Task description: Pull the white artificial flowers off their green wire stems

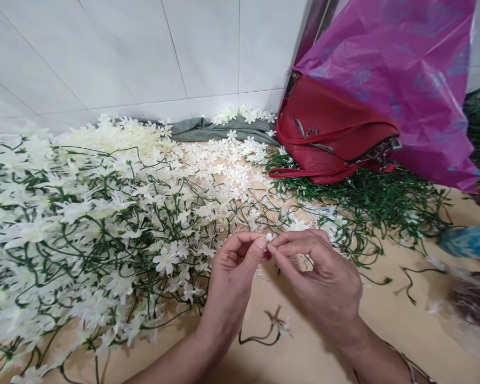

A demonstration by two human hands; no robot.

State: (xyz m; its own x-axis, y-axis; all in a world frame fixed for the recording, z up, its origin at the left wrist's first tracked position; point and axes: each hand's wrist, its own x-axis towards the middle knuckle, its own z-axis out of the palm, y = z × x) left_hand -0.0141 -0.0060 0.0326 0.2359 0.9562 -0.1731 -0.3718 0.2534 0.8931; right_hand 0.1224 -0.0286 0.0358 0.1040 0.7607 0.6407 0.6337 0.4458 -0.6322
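Note:
Close together at the middle of the view, my left hand (232,274) and my right hand (326,272) meet at their fingertips. Both are closed in a pinch on a small white artificial flower (269,237), mostly hidden by the fingers. Below them a single green stem (260,340) with a pale tip lies on the tan surface (272,368). To the left spreads a large heap of white artificial flowers on green stems (116,224). Loose white blossoms (234,170) without stems are scattered beyond my hands.
A red handbag (332,125) rests on a pile of green stems (368,197) at the back right, against a magenta plastic bag (416,96). Grey-green cloth (220,129) runs along the white tiled wall (208,48). A clear bag with brown contents (474,301) lies at the right edge.

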